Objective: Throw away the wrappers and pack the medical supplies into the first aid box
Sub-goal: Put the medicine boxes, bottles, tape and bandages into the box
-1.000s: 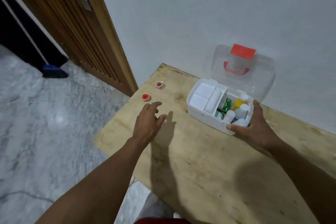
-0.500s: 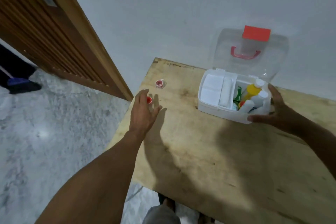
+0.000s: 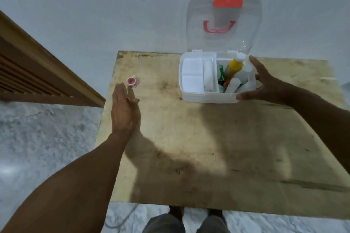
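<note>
The white first aid box (image 3: 206,97) stands open on the wooden table (image 3: 217,147), its clear lid (image 3: 223,41) leaning on the wall. It holds white gauze pads, a bandage roll, a yellow bottle (image 3: 234,67) and several white bottles. My right hand (image 3: 267,85) spans the box's right end, thumb on the front wall and fingers at the back corner. My left hand (image 3: 124,111) hovers flat near the table's left edge, covering most of a small red roll (image 3: 128,100). A second red-cored tape roll (image 3: 133,82) lies just beyond my fingertips.
A wooden louvred door frame (image 3: 47,73) runs along the left, with a marble floor (image 3: 43,138) beside the table. The white wall stands right behind the box. My feet show below the table's near edge.
The view swung toward the table. My left hand reached forward over the nearer red roll, which now shows only between my fingers. My right hand stayed at the box's right end.
</note>
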Action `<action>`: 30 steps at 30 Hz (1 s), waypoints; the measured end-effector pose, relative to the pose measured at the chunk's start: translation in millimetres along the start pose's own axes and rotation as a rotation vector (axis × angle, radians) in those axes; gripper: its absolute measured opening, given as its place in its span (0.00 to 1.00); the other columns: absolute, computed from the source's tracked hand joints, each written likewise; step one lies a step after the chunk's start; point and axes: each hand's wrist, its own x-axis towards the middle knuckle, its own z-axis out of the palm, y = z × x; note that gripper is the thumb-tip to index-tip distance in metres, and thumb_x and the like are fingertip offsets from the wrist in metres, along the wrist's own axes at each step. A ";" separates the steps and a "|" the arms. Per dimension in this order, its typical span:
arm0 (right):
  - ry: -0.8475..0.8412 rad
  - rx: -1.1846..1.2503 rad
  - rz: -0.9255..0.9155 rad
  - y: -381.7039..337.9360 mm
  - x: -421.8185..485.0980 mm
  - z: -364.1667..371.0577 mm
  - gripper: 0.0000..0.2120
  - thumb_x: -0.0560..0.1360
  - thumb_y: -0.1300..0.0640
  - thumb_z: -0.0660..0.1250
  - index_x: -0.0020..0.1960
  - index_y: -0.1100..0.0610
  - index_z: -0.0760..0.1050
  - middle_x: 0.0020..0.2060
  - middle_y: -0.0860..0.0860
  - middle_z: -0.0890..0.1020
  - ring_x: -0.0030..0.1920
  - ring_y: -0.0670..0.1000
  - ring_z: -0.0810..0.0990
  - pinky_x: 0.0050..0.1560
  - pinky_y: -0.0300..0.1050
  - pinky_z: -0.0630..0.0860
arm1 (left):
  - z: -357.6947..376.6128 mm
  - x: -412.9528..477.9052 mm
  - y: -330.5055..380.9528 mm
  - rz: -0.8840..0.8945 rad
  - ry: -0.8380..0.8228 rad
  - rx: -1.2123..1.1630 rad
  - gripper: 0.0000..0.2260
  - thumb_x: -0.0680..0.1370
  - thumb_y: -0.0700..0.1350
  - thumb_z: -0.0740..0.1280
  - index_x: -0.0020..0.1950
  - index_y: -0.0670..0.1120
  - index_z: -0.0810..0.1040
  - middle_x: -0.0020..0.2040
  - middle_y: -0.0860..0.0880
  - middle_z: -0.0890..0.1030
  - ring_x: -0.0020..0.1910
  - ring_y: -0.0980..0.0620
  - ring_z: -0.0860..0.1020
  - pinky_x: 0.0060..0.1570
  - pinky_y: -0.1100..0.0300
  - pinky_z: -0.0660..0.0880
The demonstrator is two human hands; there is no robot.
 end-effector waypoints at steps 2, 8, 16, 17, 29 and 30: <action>0.006 0.011 0.005 -0.6 -1.7 1.0 0.61 0.67 0.60 0.80 0.80 0.42 0.38 0.75 0.46 0.63 0.68 0.43 0.64 0.64 0.43 0.67 | 1.5 -0.9 5.5 -0.007 0.015 -0.012 0.28 0.79 0.45 0.67 0.75 0.39 0.60 0.73 0.41 0.65 0.69 0.45 0.65 0.64 0.57 0.65; 0.008 0.005 -0.001 -1.7 -3.1 0.7 0.58 0.68 0.61 0.78 0.79 0.39 0.39 0.66 0.37 0.61 0.67 0.43 0.63 0.60 0.44 0.69 | 7.8 21.8 8.9 0.071 0.017 -0.051 0.26 0.78 0.45 0.68 0.69 0.36 0.62 0.66 0.38 0.69 0.63 0.41 0.70 0.57 0.46 0.73; -0.011 -0.020 0.027 3.7 4.0 1.5 0.64 0.57 0.44 0.80 0.78 0.34 0.38 0.78 0.42 0.56 0.72 0.49 0.64 0.67 0.53 0.70 | 19.4 59.9 15.2 0.001 -0.019 0.007 0.28 0.79 0.47 0.67 0.74 0.39 0.61 0.77 0.41 0.59 0.71 0.43 0.66 0.65 0.50 0.69; -0.014 -0.019 0.030 4.3 4.6 1.0 0.66 0.55 0.39 0.81 0.77 0.33 0.38 0.78 0.42 0.56 0.72 0.49 0.64 0.68 0.54 0.71 | 20.5 62.1 14.9 0.023 -0.019 0.032 0.25 0.80 0.47 0.65 0.73 0.38 0.63 0.78 0.42 0.58 0.71 0.44 0.66 0.63 0.52 0.69; -0.018 0.046 0.003 7.8 7.6 3.6 0.60 0.67 0.60 0.79 0.79 0.38 0.38 0.78 0.45 0.57 0.67 0.45 0.64 0.59 0.44 0.71 | 12.9 47.0 43.6 0.029 0.064 -0.288 0.18 0.75 0.46 0.69 0.62 0.39 0.75 0.64 0.41 0.67 0.52 0.53 0.72 0.57 0.64 0.73; -0.017 0.062 0.002 9.6 7.8 3.6 0.60 0.68 0.61 0.79 0.79 0.38 0.38 0.78 0.47 0.58 0.66 0.46 0.65 0.58 0.44 0.72 | 12.8 43.0 49.6 0.052 0.092 -0.268 0.17 0.76 0.45 0.69 0.62 0.40 0.76 0.62 0.41 0.68 0.50 0.55 0.70 0.55 0.70 0.71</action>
